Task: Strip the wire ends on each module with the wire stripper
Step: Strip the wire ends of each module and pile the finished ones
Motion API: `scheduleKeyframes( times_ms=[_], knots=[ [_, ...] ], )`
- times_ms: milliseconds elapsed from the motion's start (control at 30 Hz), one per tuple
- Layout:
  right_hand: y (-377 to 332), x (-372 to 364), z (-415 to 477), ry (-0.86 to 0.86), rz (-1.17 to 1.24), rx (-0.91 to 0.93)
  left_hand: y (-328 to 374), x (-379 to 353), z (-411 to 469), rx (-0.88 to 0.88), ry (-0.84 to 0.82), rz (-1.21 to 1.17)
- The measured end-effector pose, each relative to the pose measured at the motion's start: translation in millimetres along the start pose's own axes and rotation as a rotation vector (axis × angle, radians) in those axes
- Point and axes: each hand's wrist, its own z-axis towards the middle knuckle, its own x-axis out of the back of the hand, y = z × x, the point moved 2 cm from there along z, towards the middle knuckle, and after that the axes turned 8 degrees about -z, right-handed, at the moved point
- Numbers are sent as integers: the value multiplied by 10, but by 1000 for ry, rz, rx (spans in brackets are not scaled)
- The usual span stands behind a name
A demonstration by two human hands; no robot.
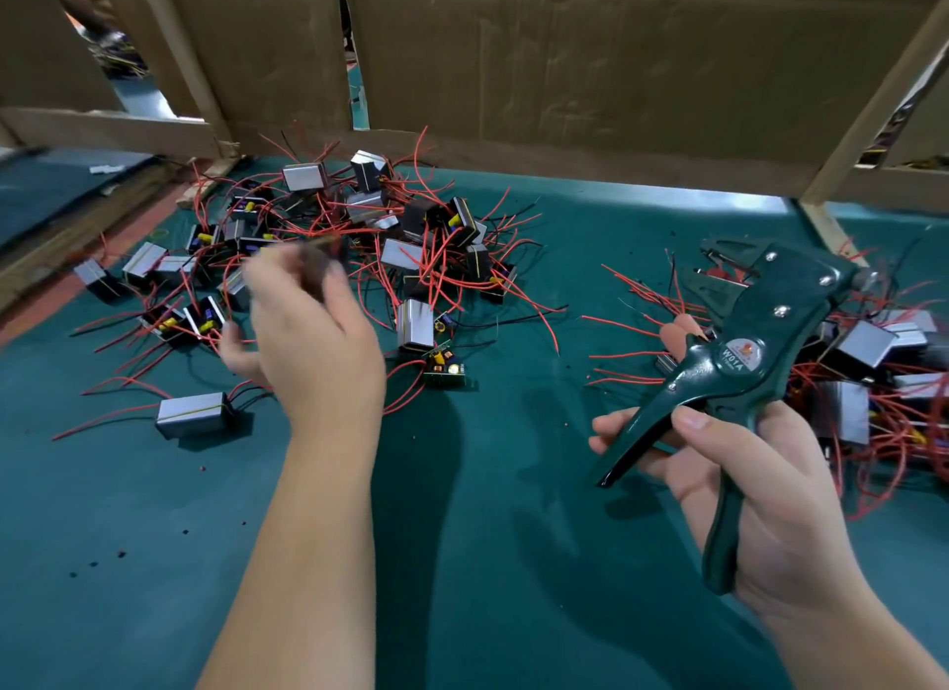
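Left grip motion-blurred, fingers curled round a dark block too smeared to name, heap of red-wired modules on the counter just beyond it, right grip wrapped round wire stripper handles, label W01A, second module heap behind, partly hidden, cut off

Left hand is pure motion blur up top, no idea what the dark thing in it is. Right pile of modules runs off the edge, and the right hand hides some of the wire stripper handle.
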Motion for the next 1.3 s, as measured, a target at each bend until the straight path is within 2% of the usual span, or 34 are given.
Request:
scheduleKeyframes(
  times_ms=[33,100,167,200,267,333,467,667,833,900,1000,1100,1200,1300],
  knots=[
    [3,3,-3,0,-1,-4,68,41,1,-102,48,-141],
    [8,4,-9,-3,-7,-12,166,45,6,-164,-64,-509],
    [19,11,-4,-6,1,-31,264,-31,-18,41,-288,-813],
    [22,15,-2,-11,10,-43,301,-74,-51,187,-389,-879],
    [20,14,3,-24,27,-62,361,-139,-149,418,-569,-865],
    [13,4,-2,-31,38,-72,373,-178,-225,512,-711,-835],
    [-7,-48,-17,-58,93,-125,394,-189,-355,332,-923,-719],
    [-66,-89,9,-316,296,-371,503,-180,-437,374,-989,-838],
    [-38,-114,-1,-344,312,-542,570,-164,-453,354,-1052,-830],
    [-60,-121,-3,-404,333,-576,580,-147,-458,309,-1108,-835],
    [-141,-149,-13,-580,431,-597,595,-119,-466,249,-1174,-829],
    [-204,-165,-46,-704,473,-602,564,-120,-450,230,-1163,-799],
    [-174,-154,-42,-715,429,-615,494,-132,-416,225,-1108,-753],
    [-96,-97,-22,-606,375,-610,443,-143,-388,194,-1023,-694]
  ],
)
